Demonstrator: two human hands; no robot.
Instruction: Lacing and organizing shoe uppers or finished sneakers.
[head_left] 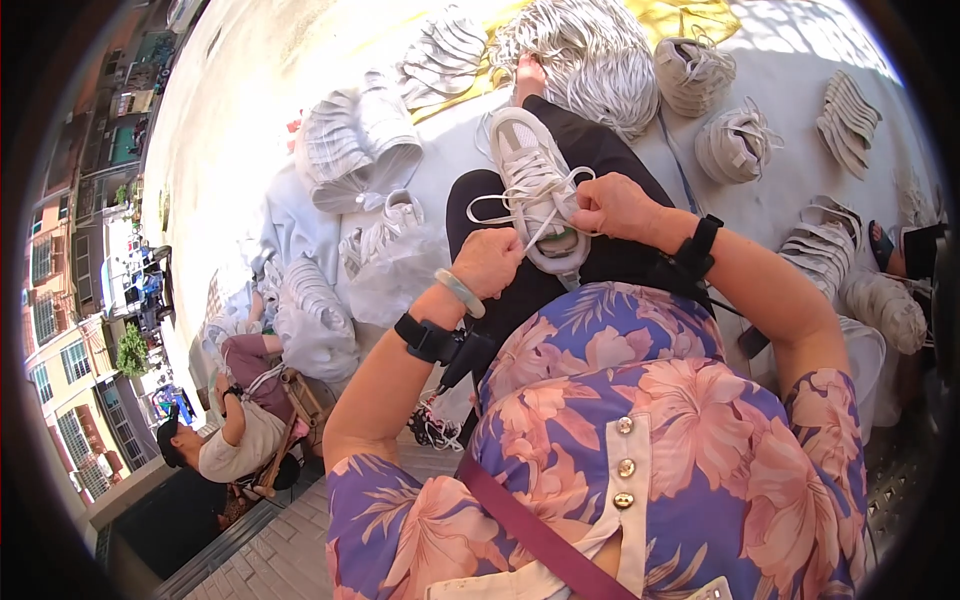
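Note:
A white and light grey sneaker (522, 150) rests across my thighs, its toe pointing away from me and its opening toward my body. White shoelaces (545, 192) run through its eyelets, with loose loops out to both sides. To the left of the shoe's opening, my left hand (488, 262) is closed in a pinch on a lace end that stretches up toward the tongue. My right hand (622, 210) is closed at the shoe's right edge, its fingers on the lace beside the eyelets. The fingertips are partly hidden by the knuckles.
Beyond my knees lies a big bundle of white laces (590, 65) on a yellow sheet (460, 108). Laced shoes (737, 142) stand at the right. Stacked shoe pieces (848, 122) and plastic-bagged ones (365, 140) lie around. A seated person (240, 440) works at the left.

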